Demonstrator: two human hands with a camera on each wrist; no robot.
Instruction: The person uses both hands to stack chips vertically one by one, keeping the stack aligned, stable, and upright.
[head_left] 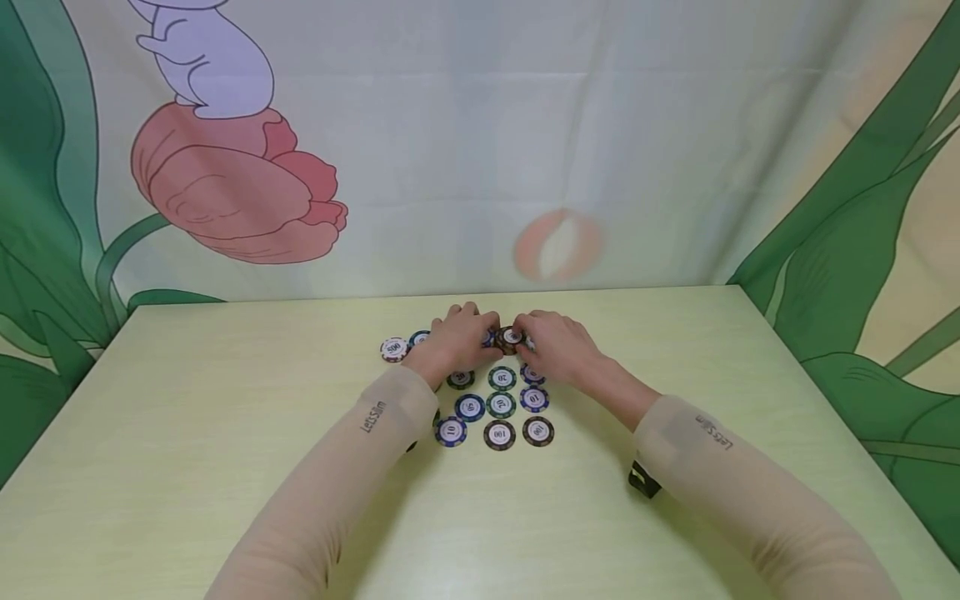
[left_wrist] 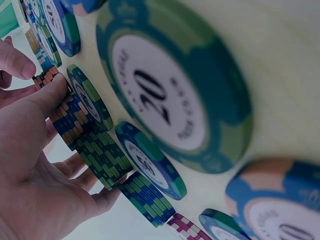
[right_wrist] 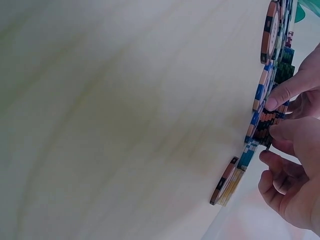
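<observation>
In the head view both hands meet at the back of a group of poker chips. My left hand has its thumb at the front of a brown-and-orange chip stack, its other fingers behind the row of stacks. From the other side, my right hand holds the same stack between thumb and fingers. A blue-and-orange stack and a green stack stand beside it, close to my left palm.
Flat chips lie in front of the stacks, among them a green 20 chip, a blue 10 chip and brown 100 chips. A white chip lies left of my left hand. A printed curtain hangs behind the table.
</observation>
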